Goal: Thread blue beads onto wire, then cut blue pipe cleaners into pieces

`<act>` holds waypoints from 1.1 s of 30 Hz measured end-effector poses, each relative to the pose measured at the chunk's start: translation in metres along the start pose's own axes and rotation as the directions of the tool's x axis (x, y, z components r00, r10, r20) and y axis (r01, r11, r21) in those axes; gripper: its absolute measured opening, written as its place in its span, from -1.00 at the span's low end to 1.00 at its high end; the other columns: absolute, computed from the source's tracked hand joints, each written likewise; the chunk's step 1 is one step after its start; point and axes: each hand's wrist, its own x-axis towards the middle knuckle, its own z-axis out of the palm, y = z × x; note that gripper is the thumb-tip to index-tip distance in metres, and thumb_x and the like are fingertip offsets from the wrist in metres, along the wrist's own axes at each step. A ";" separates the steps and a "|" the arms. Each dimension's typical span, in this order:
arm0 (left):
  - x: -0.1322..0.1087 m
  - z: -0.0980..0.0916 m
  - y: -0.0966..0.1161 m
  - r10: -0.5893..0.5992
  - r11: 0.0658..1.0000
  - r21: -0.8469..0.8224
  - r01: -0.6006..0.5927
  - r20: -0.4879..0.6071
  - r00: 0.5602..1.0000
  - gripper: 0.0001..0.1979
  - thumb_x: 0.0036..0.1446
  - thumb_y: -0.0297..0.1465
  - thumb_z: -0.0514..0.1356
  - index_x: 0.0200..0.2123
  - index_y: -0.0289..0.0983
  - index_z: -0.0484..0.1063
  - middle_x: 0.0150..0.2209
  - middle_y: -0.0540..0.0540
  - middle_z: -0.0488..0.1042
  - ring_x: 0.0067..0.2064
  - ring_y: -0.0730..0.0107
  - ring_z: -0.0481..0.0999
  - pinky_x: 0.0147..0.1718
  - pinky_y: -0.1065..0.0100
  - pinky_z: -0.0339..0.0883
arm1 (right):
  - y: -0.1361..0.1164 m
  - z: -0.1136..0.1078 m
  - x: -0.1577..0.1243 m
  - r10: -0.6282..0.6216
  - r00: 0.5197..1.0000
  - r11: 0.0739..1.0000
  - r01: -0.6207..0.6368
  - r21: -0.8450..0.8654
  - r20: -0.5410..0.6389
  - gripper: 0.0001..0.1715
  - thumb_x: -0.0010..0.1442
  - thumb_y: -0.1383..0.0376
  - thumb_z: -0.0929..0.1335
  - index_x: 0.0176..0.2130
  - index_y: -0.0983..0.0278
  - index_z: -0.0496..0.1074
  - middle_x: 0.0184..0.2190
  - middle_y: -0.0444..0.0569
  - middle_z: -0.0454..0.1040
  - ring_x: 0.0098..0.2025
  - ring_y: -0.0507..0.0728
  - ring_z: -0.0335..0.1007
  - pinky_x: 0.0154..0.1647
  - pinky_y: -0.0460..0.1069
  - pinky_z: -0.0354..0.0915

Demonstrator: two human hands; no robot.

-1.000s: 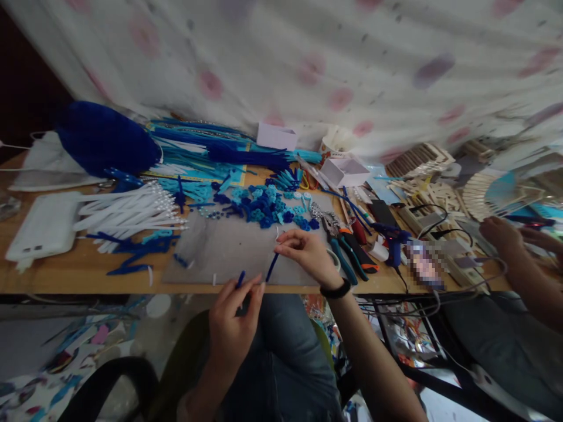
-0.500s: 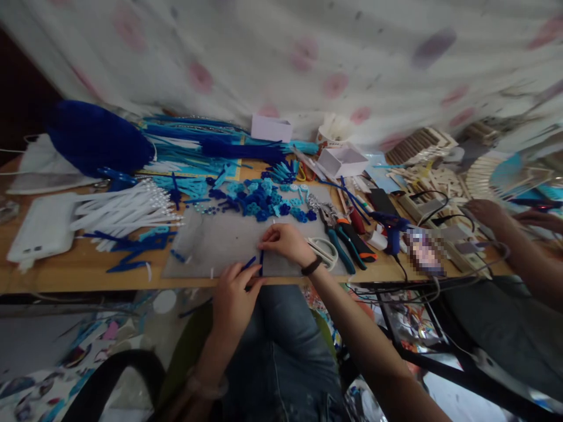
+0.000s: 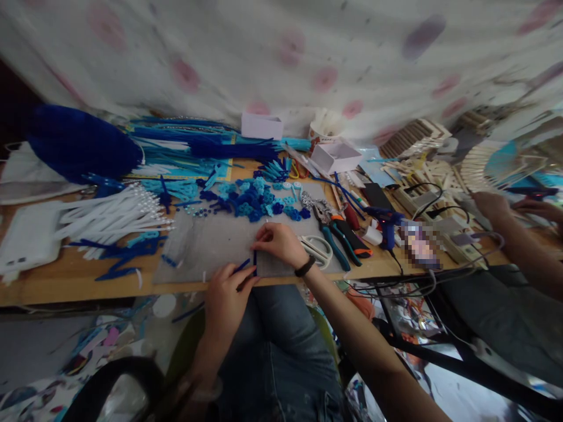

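Observation:
Over the front edge of the grey mat (image 3: pixel 193 246), a dark blue pipe cleaner (image 3: pixel 255 262) runs upright between my two hands. My right hand (image 3: pixel 281 245) pinches its upper end between thumb and fingers. Below and to the left, my left hand (image 3: pixel 226 298) is closed at its lower end, and a blue piece slants out between the fingers. Whether both blue parts are one bent pipe cleaner, I cannot tell. Beyond the hands lies a heap of blue and turquoise fuzzy flowers (image 3: pixel 253 198).
White pearl-tipped stems (image 3: pixel 118 214) and a white power bank (image 3: pixel 30 237) lie left. To the right are pliers (image 3: pixel 329 237), a blue glue gun (image 3: pixel 386 225) and a power strip (image 3: pixel 460 249). White boxes (image 3: pixel 336 157) stand behind. Another person's hand (image 3: pixel 492 208) is far right.
The whole view has shifted a little, so the table things appear further left. Both hands keep nearly the same grip on the blue pipe cleaner.

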 end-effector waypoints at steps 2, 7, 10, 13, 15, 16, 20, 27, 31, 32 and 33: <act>-0.001 0.001 -0.001 0.020 1.000 -0.013 -0.020 -0.013 1.000 -0.86 0.13 -0.35 0.29 -0.24 -0.19 0.63 -0.42 -0.07 0.48 -0.34 0.23 0.49 -0.35 0.26 0.36 | 0.002 -0.003 -0.002 -0.016 0.997 1.000 0.017 0.015 -0.071 -0.81 0.11 0.23 0.47 -0.40 0.31 0.46 -0.53 -0.12 0.50 -0.45 0.03 0.42 -0.44 -0.11 0.22; -0.003 0.004 -0.003 0.053 0.998 -0.013 -0.054 -0.046 0.998 -0.84 0.16 -0.31 0.26 -0.26 -0.17 0.64 -0.40 -0.08 0.49 -0.32 0.23 0.49 -0.33 0.25 0.36 | 0.007 -0.013 -0.014 -0.040 0.976 0.998 0.048 0.029 -0.212 -0.67 0.33 0.19 0.24 -0.34 0.31 0.48 -0.51 -0.08 0.50 -0.44 0.06 0.41 -0.40 -0.08 0.23; -0.003 0.003 -0.003 0.075 0.997 0.000 -0.075 -0.047 0.996 -0.81 0.17 -0.28 0.24 -0.25 -0.19 0.64 -0.40 -0.09 0.48 -0.31 0.23 0.49 -0.33 0.26 0.36 | 0.008 -0.015 -0.023 -0.048 0.973 0.999 0.051 0.008 -0.225 -0.65 0.33 0.19 0.24 -0.35 0.31 0.50 -0.53 -0.08 0.48 -0.46 0.07 0.38 -0.43 -0.07 0.19; -0.003 0.001 -0.003 0.095 0.995 0.011 -0.095 -0.041 0.995 -0.78 0.19 -0.25 0.22 -0.24 -0.18 0.64 -0.40 -0.09 0.48 -0.31 0.23 0.49 -0.33 0.27 0.37 | 0.007 -0.014 -0.029 -0.078 0.980 0.997 0.076 -0.017 -0.185 -0.78 0.28 0.27 0.31 -0.27 0.30 0.53 -0.48 -0.08 0.50 -0.45 0.06 0.37 -0.40 -0.07 0.19; -0.003 0.001 -0.003 0.107 0.994 0.022 -0.107 -0.040 0.993 -0.77 0.21 -0.24 0.20 -0.24 -0.18 0.64 -0.39 -0.09 0.48 -0.31 0.26 0.49 -0.33 0.28 0.36 | 0.005 -0.013 -0.031 -0.120 0.983 0.992 0.114 -0.047 -0.136 -0.83 0.23 0.36 0.34 -0.20 0.29 0.54 -0.40 -0.07 0.51 -0.41 0.05 0.37 -0.34 -0.07 0.21; -0.003 0.000 -0.003 0.115 0.993 0.025 -0.114 -0.044 0.992 -0.77 0.21 -0.24 0.19 -0.24 -0.17 0.64 -0.39 -0.09 0.48 -0.32 0.27 0.48 -0.34 0.29 0.36 | 0.004 -0.013 -0.031 -0.149 0.983 0.987 0.141 -0.077 -0.106 -0.80 0.21 0.41 0.35 -0.17 0.28 0.55 -0.36 -0.06 0.51 -0.38 0.05 0.38 -0.29 -0.07 0.22; -0.005 0.001 -0.006 0.126 0.992 0.012 -0.126 -0.047 0.991 -0.81 0.21 -0.28 0.21 -0.23 -0.14 0.63 -0.40 -0.06 0.47 -0.33 0.31 0.48 -0.33 0.31 0.36 | 0.003 -0.012 -0.033 -0.256 0.967 0.940 0.254 -0.227 0.020 -0.66 0.22 0.50 0.32 -0.06 0.27 0.55 -0.21 0.03 0.48 -0.20 0.10 0.40 -0.12 -0.03 0.25; -0.008 0.000 -0.007 0.126 0.992 -0.021 -0.127 -0.046 0.991 -0.83 0.19 -0.32 0.23 -0.23 -0.17 0.63 -0.37 -0.06 0.48 -0.30 0.31 0.49 -0.30 0.31 0.38 | 0.006 -0.009 -0.036 -0.313 0.946 0.899 0.325 -0.292 0.089 -0.61 0.25 0.49 0.29 -0.02 0.22 0.55 -0.15 0.04 0.46 -0.19 0.10 0.41 -0.12 -0.03 0.27; -0.007 0.000 -0.007 0.141 0.990 -0.007 -0.141 -0.034 0.989 -0.84 0.17 -0.34 0.25 -0.22 -0.17 0.63 -0.37 -0.07 0.48 -0.30 0.30 0.49 -0.31 0.31 0.38 | 0.007 -0.009 -0.038 -0.308 0.944 0.880 0.331 -0.341 0.120 -0.60 0.24 0.50 0.29 -0.02 0.22 0.55 -0.12 0.04 0.46 -0.17 0.10 0.42 -0.12 -0.03 0.27; -0.007 0.000 -0.008 0.144 0.989 -0.003 -0.145 -0.031 0.989 -0.84 0.17 -0.34 0.25 -0.22 -0.18 0.63 -0.37 -0.07 0.48 -0.30 0.30 0.49 -0.31 0.31 0.38 | 0.007 -0.009 -0.038 -0.304 0.944 0.874 0.331 -0.357 0.129 -0.60 0.24 0.50 0.29 -0.03 0.22 0.56 -0.12 0.05 0.45 -0.18 0.10 0.42 -0.12 -0.04 0.27; -0.007 0.000 -0.008 0.147 0.989 0.000 -0.147 -0.030 0.989 -0.84 0.17 -0.34 0.25 -0.22 -0.17 0.63 -0.37 -0.07 0.48 -0.30 0.30 0.49 -0.32 0.31 0.38 | 0.007 -0.009 -0.038 -0.300 0.944 0.867 0.330 -0.374 0.138 -0.59 0.24 0.50 0.28 -0.02 0.21 0.56 -0.12 0.05 0.45 -0.18 0.10 0.42 -0.13 -0.04 0.27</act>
